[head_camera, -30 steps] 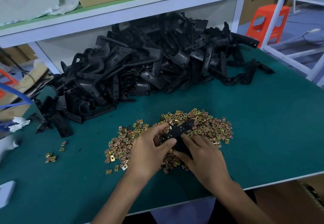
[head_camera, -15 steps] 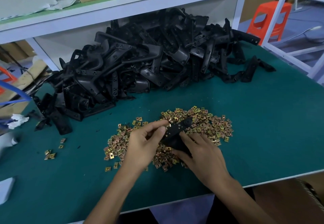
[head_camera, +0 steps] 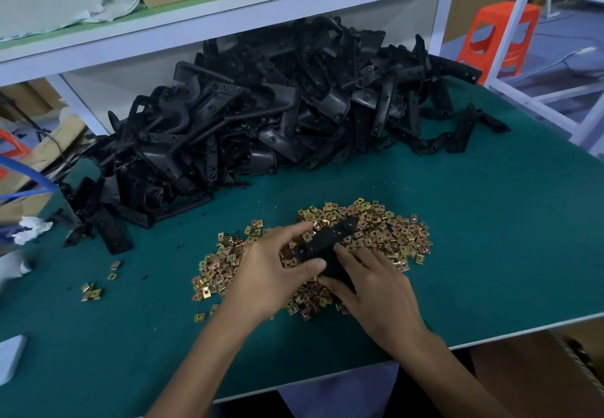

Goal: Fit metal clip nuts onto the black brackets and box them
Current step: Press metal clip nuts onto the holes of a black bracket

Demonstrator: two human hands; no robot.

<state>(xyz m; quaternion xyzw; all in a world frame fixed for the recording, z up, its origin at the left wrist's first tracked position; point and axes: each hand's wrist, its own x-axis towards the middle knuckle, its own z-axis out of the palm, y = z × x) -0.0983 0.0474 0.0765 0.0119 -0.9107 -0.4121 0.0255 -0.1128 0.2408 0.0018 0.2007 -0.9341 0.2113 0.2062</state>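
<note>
One black bracket (head_camera: pixel 330 238) lies slanted over a heap of brass-coloured clip nuts (head_camera: pixel 385 231) on the green table. My right hand (head_camera: pixel 376 283) grips the bracket's near end. My left hand (head_camera: pixel 271 274) pinches the bracket's left edge between thumb and forefinger, with a clip nut (head_camera: pixel 307 237) at the fingertips. A big pile of black brackets (head_camera: pixel 261 117) fills the back of the table under the shelf.
A few stray clip nuts (head_camera: pixel 93 293) lie at the left. A white shelf (head_camera: pixel 228 15) with a cardboard box overhangs the pile. An orange stool (head_camera: pixel 493 38) stands beyond the right edge. A brown carton (head_camera: pixel 555 368) sits below the table's front right.
My left forefinger and thumb have shifted slightly along the bracket's left edge. The bracket and my right hand have hardly moved.
</note>
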